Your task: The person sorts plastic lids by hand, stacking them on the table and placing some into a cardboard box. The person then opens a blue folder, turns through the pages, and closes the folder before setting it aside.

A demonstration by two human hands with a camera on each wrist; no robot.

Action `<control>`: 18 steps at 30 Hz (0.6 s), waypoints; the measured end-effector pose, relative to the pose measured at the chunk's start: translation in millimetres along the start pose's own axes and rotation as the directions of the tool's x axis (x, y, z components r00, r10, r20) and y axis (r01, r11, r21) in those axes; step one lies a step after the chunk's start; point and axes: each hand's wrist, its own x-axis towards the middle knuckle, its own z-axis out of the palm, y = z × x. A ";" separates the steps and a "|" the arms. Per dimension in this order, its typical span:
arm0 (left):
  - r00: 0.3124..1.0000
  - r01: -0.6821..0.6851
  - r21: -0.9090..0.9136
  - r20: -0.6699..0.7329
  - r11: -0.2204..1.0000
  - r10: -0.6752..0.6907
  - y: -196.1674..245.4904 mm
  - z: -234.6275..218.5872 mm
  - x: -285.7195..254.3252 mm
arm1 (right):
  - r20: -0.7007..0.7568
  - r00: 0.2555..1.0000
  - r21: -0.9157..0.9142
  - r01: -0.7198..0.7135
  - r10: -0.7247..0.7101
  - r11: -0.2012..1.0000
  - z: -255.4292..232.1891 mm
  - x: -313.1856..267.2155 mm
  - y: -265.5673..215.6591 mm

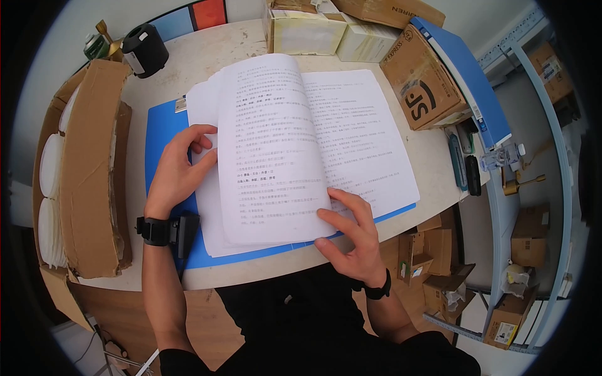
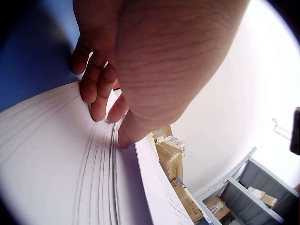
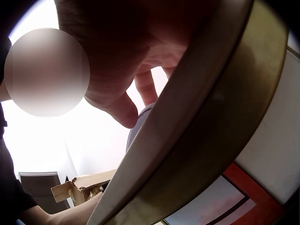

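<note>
A thick stack of printed pages [image 1: 269,144] lies spread in two piles on a blue folder [image 1: 164,125]. The upper left leaf bows up along its right side, covering part of the right-hand pile [image 1: 370,138]. At the left edge, my left hand [image 1: 179,166] has its fingers curled, with thumb and forefinger pinching the page edges [image 2: 101,159]. Near the bottom of the fold is my right hand [image 1: 354,238], its fingers spread loosely and their tips at the lower right corner of the bowed leaf. From the right wrist, that hand [image 3: 140,56] shows beside the table edge.
An open cardboard box [image 1: 94,169] of white rolled items stands along the left, near a black cylinder [image 1: 144,50]. More boxes [image 1: 426,75] line the back right, beside a blue binder [image 1: 467,81] and small tools [image 1: 461,163]. Metal shelving [image 1: 558,156] stands beyond the table.
</note>
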 end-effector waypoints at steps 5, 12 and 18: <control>1.000 -0.011 -0.002 -0.007 1.000 0.011 0.2 -0.3 0.5 | 0.007 1.000 -0.001 0.000 0.000 1.000 -0.6 0.6 -0.8; 1.000 -0.016 -0.001 -0.014 1.000 0.016 1.0 -0.4 -0.3 | 0.012 1.000 -0.016 -0.001 0.001 1.000 -0.4 1.0 -1.3; 1.000 -0.019 -0.005 -0.015 1.000 0.019 1.3 -0.4 -0.4 | 0.011 1.000 -0.027 -0.002 0.003 1.000 1.1 0.4 -0.9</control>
